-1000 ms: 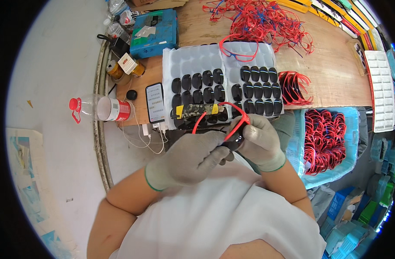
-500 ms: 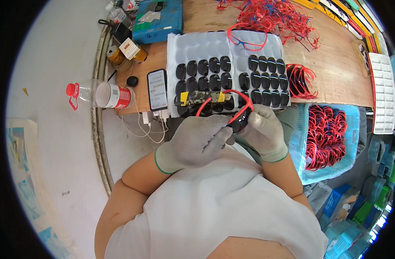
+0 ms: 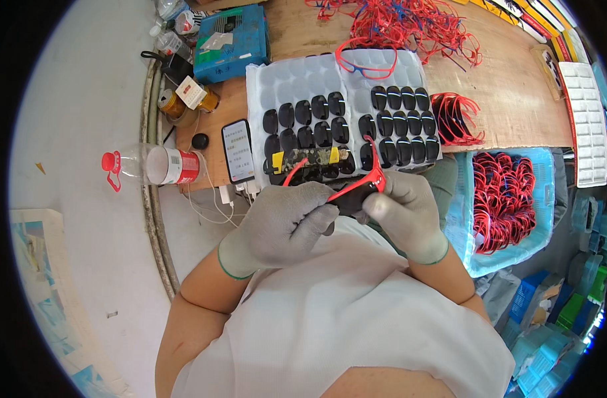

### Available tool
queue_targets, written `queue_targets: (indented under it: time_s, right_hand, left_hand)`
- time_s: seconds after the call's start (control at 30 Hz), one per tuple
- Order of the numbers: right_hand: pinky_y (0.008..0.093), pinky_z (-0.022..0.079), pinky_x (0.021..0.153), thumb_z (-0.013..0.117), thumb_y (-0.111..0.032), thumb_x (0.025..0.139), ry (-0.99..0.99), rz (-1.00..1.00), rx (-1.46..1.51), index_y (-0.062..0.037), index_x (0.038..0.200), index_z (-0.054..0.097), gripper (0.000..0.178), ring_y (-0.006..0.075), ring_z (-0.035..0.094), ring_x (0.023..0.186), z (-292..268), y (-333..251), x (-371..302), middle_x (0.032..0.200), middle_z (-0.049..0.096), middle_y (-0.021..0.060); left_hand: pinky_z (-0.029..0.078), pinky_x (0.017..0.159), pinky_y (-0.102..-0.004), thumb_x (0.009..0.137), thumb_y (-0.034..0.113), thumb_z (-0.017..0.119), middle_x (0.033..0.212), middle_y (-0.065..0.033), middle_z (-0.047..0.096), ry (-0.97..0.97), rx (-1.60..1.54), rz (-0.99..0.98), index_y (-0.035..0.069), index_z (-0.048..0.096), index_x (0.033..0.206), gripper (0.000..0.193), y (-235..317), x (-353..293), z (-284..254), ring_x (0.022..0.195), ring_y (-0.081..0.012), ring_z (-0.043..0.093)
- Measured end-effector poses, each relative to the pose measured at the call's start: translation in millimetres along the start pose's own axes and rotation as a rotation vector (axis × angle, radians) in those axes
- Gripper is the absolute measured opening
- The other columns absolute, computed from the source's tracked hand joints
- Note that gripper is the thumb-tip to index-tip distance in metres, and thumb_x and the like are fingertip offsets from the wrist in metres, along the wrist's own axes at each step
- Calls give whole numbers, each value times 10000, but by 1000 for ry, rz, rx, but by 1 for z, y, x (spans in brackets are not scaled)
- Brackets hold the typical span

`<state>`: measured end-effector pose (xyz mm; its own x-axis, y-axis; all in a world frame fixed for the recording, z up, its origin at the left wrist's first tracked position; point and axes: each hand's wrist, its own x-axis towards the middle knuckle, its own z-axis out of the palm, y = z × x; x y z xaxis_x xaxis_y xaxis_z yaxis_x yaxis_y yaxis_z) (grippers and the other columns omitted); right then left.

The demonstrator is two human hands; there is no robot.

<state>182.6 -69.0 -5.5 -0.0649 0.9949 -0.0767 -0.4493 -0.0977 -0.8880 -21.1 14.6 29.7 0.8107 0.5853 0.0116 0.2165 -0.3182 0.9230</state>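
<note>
Both hands wear grey gloves with green cuffs and hold one pair of red-framed sunglasses [image 3: 376, 178] close in front of my body. My left hand [image 3: 287, 222] is closed around the left side of the frame. With thumb and fingers, my right hand [image 3: 408, 209] grips the other side beside a dark lens [image 3: 354, 200]. The two red temples point away from me, over the near edge of a pale tray [image 3: 297, 78] with rows of dark lenses. A camouflage-patterned strip with yellow ends [image 3: 307, 158] lies across the tray's near rows.
A red frame [image 3: 366, 66] rests on the tray's far part, before a tangled heap of frames [image 3: 409, 26]. Several assembled glasses [image 3: 455, 119] stand right of the tray; a blue basket [image 3: 542, 242] holds many more. Left are a phone [image 3: 238, 151], a plastic bottle [image 3: 134, 164] and a blue box [image 3: 232, 43].
The sunglasses have turned in my hands, and a dark lens now shows more fully below the frame. Both hands have come slightly nearer my body. The whole view has shifted a little.
</note>
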Motion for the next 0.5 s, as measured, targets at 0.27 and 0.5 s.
queue_targets:
  time_s: [0.27,0.5]
  right_hand:
    - [243,461,648,670,-21,892,82,-42,-228,24,927,666,57,72,563,738,6,-14,-3,816,649,22]
    - [241,441,638,668,-41,880,55,-59,43,9,888,650,54,89,531,704,-6,5,-3,768,595,25]
  left_hand:
    - [508,567,-369,921,33,533,745,-153,636,106,163,81,-76,510,1240,338,22,9,12,603,-264,644]
    - [503,506,-375,870,-17,594,716,-148,631,243,309,304,-96,513,1215,364,21,17,35,526,-293,631]
